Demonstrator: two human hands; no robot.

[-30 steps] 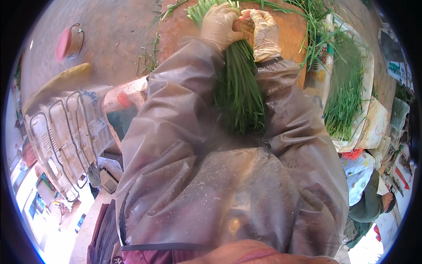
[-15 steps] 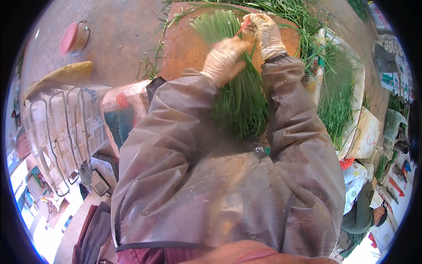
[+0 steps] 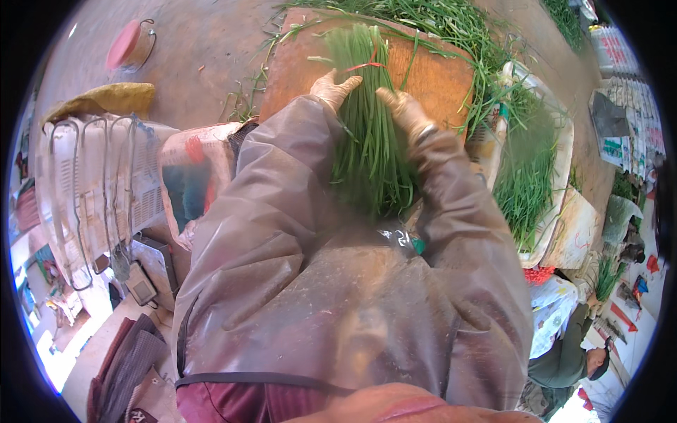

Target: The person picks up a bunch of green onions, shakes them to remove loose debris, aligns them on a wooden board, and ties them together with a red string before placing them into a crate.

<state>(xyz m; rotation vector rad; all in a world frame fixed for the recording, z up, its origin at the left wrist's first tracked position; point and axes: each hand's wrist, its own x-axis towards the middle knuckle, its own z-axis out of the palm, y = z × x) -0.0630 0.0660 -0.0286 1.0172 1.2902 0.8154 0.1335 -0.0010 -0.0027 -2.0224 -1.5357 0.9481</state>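
A bunch of garlic chives (image 3: 367, 134) lies lengthwise on an orange-brown wooden board (image 3: 441, 81), its cut ends away from me. Around its upper part runs a red tie (image 3: 367, 65). On the bunch's left side is my left hand (image 3: 333, 89), in a pale glove, with thumb and fingers apart at the stems. My right hand (image 3: 405, 111), gloved too, is at the right side, fingers stretched toward the leaves. Neither hand is closed round the bunch. The leaf tips hang down toward my apron.
Loose chives (image 3: 451, 28) spread along the board's far edge. To the right a white crate (image 3: 562, 151) holds more chives. A pink-topped stool (image 3: 125, 46) stands far left, above a white plastic crate (image 3: 106, 176). Another person (image 3: 568, 352) is at the lower right.
My hands have let go of the red tie, which now circles the bunch. Both hands have come nearer to me, to either side of the stems. The view has shifted slightly.
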